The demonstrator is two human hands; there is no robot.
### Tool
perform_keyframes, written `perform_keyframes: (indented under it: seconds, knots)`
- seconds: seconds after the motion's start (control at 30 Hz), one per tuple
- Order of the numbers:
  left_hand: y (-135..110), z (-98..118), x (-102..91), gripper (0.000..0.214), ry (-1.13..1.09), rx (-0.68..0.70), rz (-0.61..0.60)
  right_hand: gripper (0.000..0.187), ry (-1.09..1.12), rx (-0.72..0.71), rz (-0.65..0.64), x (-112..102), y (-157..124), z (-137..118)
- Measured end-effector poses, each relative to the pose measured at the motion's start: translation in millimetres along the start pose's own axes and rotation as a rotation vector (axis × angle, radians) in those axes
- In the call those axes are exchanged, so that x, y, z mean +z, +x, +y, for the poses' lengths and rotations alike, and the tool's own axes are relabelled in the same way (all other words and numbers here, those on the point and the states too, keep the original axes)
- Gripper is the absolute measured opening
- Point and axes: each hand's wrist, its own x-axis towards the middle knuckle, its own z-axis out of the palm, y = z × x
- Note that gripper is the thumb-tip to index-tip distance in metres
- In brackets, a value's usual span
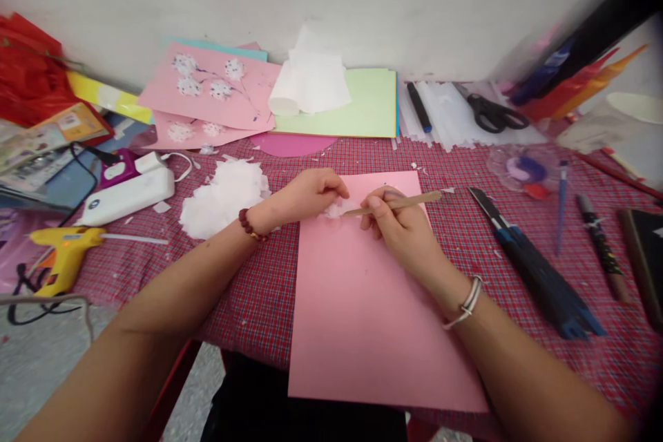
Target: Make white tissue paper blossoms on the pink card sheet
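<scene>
A pink sheet of paper [342,331] lies in front of me, its near end reaching past the table's edge. Close to its top, a small crumpled white paper piece [335,208] rests under the fingers of my left hand [311,195], which are bent and closed at it. My right hand [396,221] grips a thin, flat wooden stick [414,201] like a pencil. The stick's left tip points down at the white piece; whether they touch is hard to tell. To the left of my left hand is a pile of white paper pieces [225,197].
A yellow glue gun [67,255] and a white power bank [127,197] lie left. At the back are pink cards with white flowers [207,90], green paper [370,103], a tissue roll [311,83] and black scissors [492,114]. Right stands a box cutter [533,269], blade exposed, beside a paintbrush [561,207].
</scene>
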Motion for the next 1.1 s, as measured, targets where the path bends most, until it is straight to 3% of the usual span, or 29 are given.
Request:
perform_keyframes:
  seconds: [0.27,0.37,0.5,0.73,0.9,1.1]
  knots:
    - [-0.4,2.6,-4.7,0.026,-0.048,0.024,-0.099,0.025,0.064,0.007,0.003,1.1,3.5,0.4]
    - [-0.4,3.2,-3.1,0.021,-0.077,-0.005,-0.098,0.025,0.065,0.018,0.078,-4.2,2.6,-3.2]
    - [0.5,2.8,-1.9,0.021,-0.125,-0.045,-0.087,0.031,-0.002,0.041,0.171,-11.7,1.8,-6.3]
    - [3.5,3.3,1.1,0.031,-0.159,-0.087,-0.11,0.034,-0.153,-0.016,0.144,-11.5,3.6,-2.9]
    - [7.8,-0.1,6.9,0.038,-0.176,0.031,-0.117,0.037,-0.244,-0.015,0.155,-13.0,4.9,-1.1]
    - [13.9,-6.0,15.5,0.02,-0.131,0.102,-0.018,0.031,-0.216,0.011,0.167,-14.7,7.3,1.9]
